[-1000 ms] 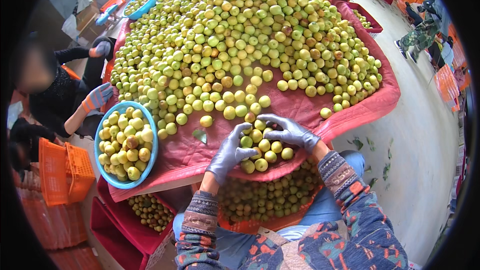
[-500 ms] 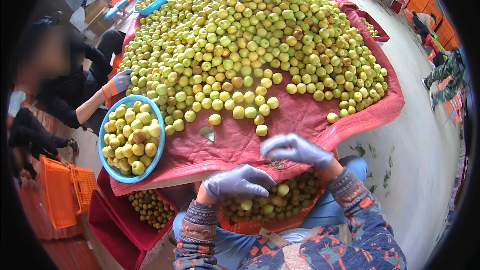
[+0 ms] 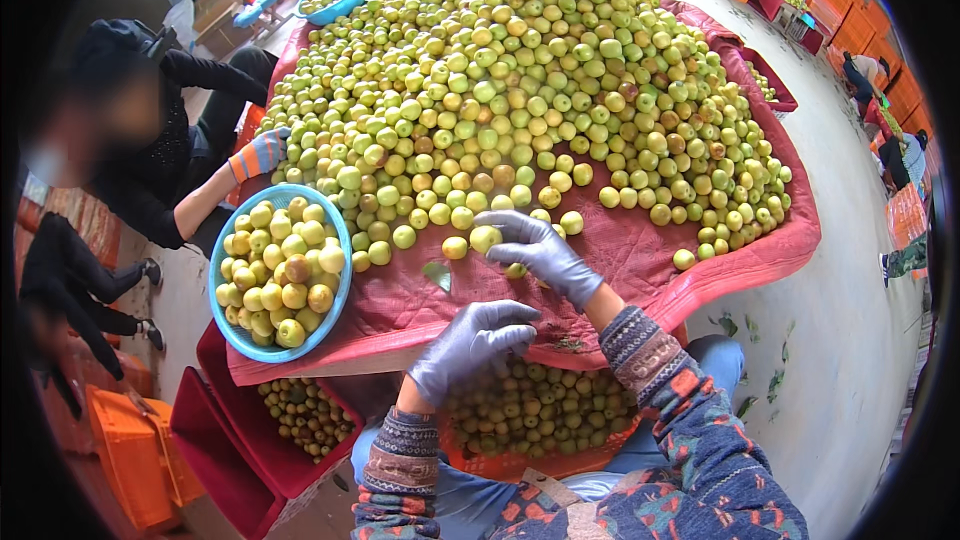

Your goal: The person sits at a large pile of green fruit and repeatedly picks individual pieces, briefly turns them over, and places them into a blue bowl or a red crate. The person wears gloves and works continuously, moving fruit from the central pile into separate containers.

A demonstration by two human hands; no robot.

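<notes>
My right hand (image 3: 545, 252), in a grey glove, reaches over the near edge of a big heap of small round yellow-green fruit (image 3: 480, 80). Its fingers and thumb close around one fruit (image 3: 485, 238) at the front of the heap. Lower down, my left hand (image 3: 472, 348), gloved alike, hovers at the table's front edge, fingers loosely bent and apart, nothing visible in it. Under both hands, between my knees, stands an orange crate (image 3: 575, 462) of similar fruit. The heap lies on a red quilted cloth (image 3: 640, 275).
A blue basket (image 3: 345, 285) full of fruit sits at the table's left corner, with dark red crates (image 3: 215, 450) below it. Beyond it, a person's striped gloved hand (image 3: 260, 153) touches the heap. A leaf (image 3: 437, 275) lies on the cloth. Orange crates (image 3: 125, 460) stand at left.
My right hand has moved up and forward from the cloth's near edge onto a fruit. My left hand has turned with its fingers lifting from over the crate. The view has shifted slightly.
</notes>
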